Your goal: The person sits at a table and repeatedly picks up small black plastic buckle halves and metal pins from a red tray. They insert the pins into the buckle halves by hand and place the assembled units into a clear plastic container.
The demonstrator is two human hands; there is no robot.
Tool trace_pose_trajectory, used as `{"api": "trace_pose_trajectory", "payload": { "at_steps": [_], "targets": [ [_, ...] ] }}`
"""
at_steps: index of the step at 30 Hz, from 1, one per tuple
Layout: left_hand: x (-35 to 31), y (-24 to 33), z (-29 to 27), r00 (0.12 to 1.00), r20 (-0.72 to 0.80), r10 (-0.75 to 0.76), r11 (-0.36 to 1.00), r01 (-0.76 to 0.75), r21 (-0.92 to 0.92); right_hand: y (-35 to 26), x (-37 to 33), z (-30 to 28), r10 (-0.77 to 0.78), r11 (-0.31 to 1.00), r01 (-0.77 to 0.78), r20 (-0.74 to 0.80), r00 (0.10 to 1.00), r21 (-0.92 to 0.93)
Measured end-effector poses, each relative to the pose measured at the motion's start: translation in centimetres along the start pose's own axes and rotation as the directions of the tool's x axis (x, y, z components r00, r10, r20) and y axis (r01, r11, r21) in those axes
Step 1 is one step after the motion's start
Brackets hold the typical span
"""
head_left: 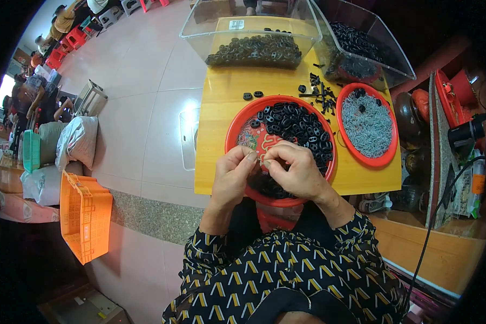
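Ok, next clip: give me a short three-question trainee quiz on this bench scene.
1. True or false: the left hand and the right hand meet over the large red plate of black oval parts.
2. What fills the smaller red plate? A) black rings B) pale grey small pieces C) nothing
3. How many clear plastic bins stand at the far end of the yellow table?

Key: 1 true; 2 B, the pale grey small pieces; 3 two, the left bin and the right bin.
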State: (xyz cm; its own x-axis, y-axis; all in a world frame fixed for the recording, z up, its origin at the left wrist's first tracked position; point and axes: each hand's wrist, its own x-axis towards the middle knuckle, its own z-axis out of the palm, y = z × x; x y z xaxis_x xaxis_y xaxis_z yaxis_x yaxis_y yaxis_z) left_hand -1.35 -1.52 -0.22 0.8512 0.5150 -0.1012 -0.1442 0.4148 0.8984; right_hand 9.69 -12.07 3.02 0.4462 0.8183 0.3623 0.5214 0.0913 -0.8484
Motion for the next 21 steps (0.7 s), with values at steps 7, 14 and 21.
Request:
{"api": "trace_pose_trajectory", "payload": {
  "at_steps": [7, 14, 21],
  "targets": [
    [-0.6, 0.0, 0.8, 0.946, -0.026, 0.322, 0.892, -0.294, 0.342, -0.9, 0.1, -0.5, 0.325, 0.911, -0.360, 0.187, 0.927, 0.202],
    [-0.4, 0.3, 1.4, 0.869, 0.118, 0.480, 0.686, -0.456, 0.567, 0.1, -0.2, -0.5, 0.329, 0.883, -0.382, 0.221, 0.918, 0.271],
    [-0.7, -0.3, 1.8, 0.919, 0.052, 0.391, 0.705, -0.336, 0.624, -0.1, -0.4, -0.3, 0.321, 0.931, -0.333, 0.098, 0.942, 0.152]
  ]
}}
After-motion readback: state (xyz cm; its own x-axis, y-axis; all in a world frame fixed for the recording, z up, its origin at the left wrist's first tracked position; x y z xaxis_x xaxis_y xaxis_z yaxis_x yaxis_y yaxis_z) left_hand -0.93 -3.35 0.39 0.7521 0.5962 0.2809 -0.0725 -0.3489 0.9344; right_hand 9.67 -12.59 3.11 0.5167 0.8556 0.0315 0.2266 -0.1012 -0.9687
